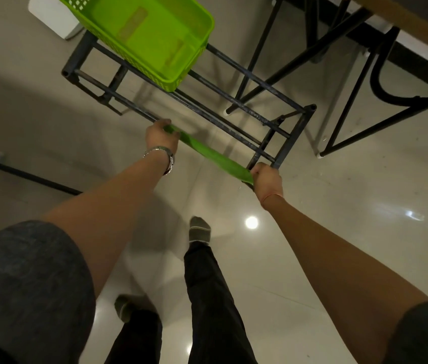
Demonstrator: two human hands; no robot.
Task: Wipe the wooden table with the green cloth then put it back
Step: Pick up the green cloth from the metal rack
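Green cloth (211, 156) hangs stretched along the near top rail of the black metal rack (283, 151); left hand (161, 136) grips one end, fingers curled round it; right hand (268, 178) grips the other at the rack's near right corner; green basket (155, 40) sits on the far left end.

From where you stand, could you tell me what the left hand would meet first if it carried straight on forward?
Probably the near rail of the black metal rack, just beyond the left hand gripping the green cloth; depth is unclear.

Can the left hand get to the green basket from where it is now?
Probably not yet: the left hand grips one end of the green cloth at the rack's near rail; the green basket sits beyond, path unobstructed.
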